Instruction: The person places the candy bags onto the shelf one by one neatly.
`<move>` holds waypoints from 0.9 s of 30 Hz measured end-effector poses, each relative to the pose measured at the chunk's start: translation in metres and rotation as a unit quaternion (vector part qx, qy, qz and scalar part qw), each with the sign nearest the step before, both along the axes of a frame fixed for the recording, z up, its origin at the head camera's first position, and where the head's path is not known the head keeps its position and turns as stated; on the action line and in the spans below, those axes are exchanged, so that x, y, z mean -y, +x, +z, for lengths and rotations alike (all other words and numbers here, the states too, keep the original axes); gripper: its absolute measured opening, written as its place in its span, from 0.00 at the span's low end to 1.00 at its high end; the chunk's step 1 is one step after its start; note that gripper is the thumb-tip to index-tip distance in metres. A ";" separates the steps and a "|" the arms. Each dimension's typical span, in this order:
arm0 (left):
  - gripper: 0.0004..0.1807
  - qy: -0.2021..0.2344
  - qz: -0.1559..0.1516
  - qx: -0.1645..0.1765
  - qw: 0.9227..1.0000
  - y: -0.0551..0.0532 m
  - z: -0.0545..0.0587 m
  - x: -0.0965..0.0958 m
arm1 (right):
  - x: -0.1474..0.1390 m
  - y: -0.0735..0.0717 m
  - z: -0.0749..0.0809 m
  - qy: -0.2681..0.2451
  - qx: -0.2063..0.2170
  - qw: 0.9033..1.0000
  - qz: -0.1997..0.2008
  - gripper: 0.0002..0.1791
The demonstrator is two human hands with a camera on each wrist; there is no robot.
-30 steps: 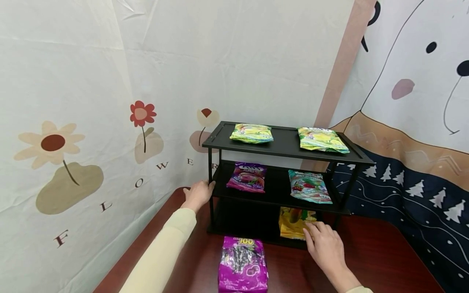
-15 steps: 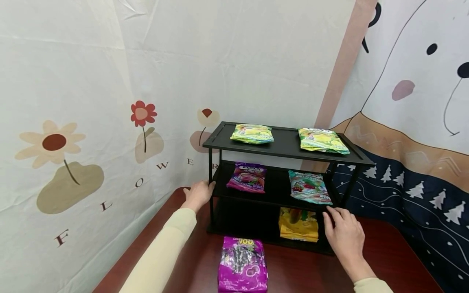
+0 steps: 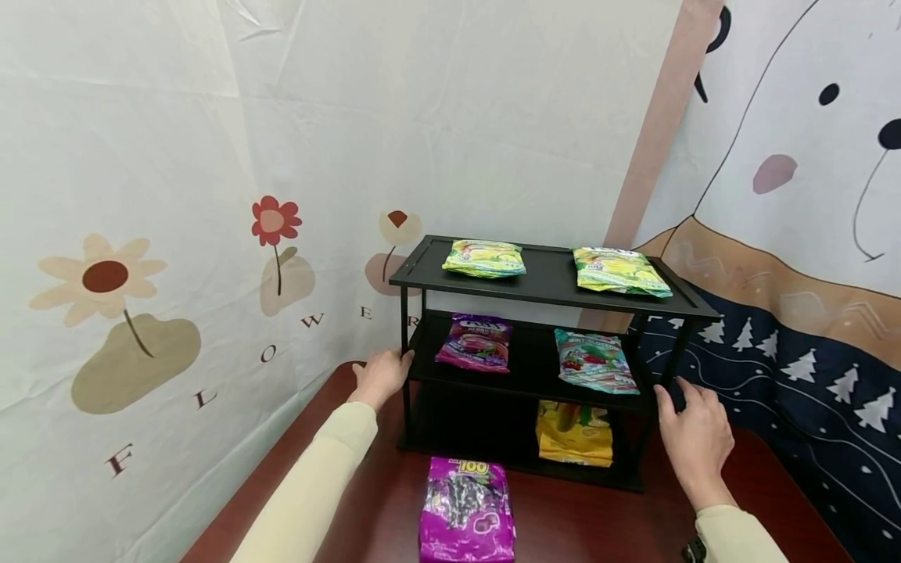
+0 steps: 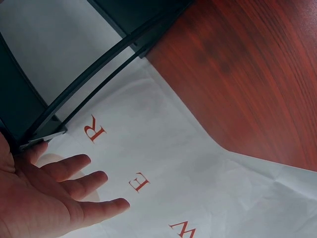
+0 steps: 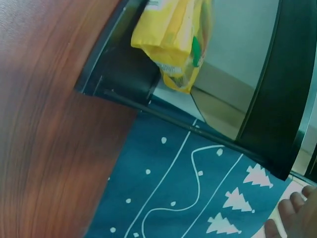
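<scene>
My left hand point(image 3: 382, 377) touches the left end of a black three-tier shelf rack point(image 3: 549, 270), by its middle shelf. In the left wrist view its fingers point(image 4: 79, 186) reach out fairly straight; the thumb is hidden. At the rack's right end my right hand point(image 3: 697, 434) has its thumb by the front post and its fingers outside. Only fingertips point(image 5: 287, 210) show in the right wrist view, loosely bent beside the shelf end. A yellow snack bag point(image 3: 573, 434) stands on the bottom shelf, nearest the right hand. On the table in front lies a purple candy bag point(image 3: 467, 512) marked 100.
Two yellow-green candy bags point(image 3: 484, 259) lie on the top shelf. The middle shelf bears a dark purple candy bag point(image 3: 475, 342) and a teal candy bag point(image 3: 597, 362). Beneath is a reddish-brown wooden table point(image 3: 556, 524); printed cloth point(image 3: 317, 117) hangs close behind and at both sides.
My right hand has left the yellow snack bag and moved right, past the front edge, to the rack's right end. The left hand and the bags stay in place.
</scene>
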State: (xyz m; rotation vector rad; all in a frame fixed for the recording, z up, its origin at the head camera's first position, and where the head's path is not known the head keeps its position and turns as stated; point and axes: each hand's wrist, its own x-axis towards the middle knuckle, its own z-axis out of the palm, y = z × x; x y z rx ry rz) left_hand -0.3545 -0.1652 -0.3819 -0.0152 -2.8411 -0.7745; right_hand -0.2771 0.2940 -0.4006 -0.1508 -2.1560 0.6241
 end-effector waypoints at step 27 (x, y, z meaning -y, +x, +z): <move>0.28 -0.010 0.002 0.004 1.000 0.001 0.000 0.001 | -0.018 -0.026 0.003 -0.058 0.199 0.977 0.055 0.23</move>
